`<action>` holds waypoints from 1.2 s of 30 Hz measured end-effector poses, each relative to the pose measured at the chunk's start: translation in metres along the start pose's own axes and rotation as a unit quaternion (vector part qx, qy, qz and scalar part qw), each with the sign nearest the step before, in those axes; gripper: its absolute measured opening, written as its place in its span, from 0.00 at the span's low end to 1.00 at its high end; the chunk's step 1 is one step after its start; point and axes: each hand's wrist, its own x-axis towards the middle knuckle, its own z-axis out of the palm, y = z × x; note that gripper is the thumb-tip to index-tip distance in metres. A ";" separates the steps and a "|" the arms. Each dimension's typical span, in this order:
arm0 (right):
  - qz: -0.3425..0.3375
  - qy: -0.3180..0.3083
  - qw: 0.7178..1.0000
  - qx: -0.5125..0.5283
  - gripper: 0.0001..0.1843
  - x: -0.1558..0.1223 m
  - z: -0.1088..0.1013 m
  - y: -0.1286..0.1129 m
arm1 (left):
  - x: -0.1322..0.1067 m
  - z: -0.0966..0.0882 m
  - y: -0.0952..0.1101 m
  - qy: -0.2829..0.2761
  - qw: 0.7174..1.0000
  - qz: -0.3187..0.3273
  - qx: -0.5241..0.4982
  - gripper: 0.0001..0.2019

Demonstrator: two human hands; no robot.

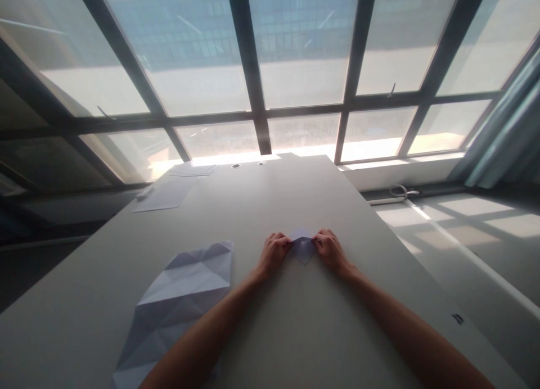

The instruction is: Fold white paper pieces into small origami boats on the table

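Note:
A small folded piece of white paper (303, 250) lies between my two hands on the white table (312, 333). Its near end comes to a point, and a crease runs across it. My left hand (274, 251) pinches its left corner, fingers curled. On the opposite side my right hand (332, 250) grips the right corner between thumb and fingers. Left of my left forearm rests a larger creased sheet of paper (181, 293), opened out with many fold lines and partly covered by that forearm.
Flat paper sheets (162, 195) lie at the table's far left. Two round holes sit near the far edge, below large dark-framed windows (301, 111). A small dark label (458, 319) is at the right edge. Beyond are a coiled cable (399, 192) and a curtain (502, 130).

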 end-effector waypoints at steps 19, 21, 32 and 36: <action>0.075 0.014 0.993 -0.092 0.09 -0.001 -0.001 -0.003 | -0.002 -0.002 0.002 0.026 0.991 -0.101 0.088 0.10; 0.062 0.011 0.994 -0.092 0.10 -0.002 -0.002 -0.004 | -0.002 -0.002 0.003 0.030 0.993 -0.075 0.089 0.12; -0.063 -0.123 0.981 -0.137 0.29 -0.009 0.010 -0.023 | -0.001 0.011 0.000 -0.163 0.976 0.120 0.081 0.28; -0.077 -0.161 0.974 -0.140 0.32 -0.010 0.014 -0.022 | -0.005 0.010 0.004 -0.159 0.973 0.114 0.124 0.32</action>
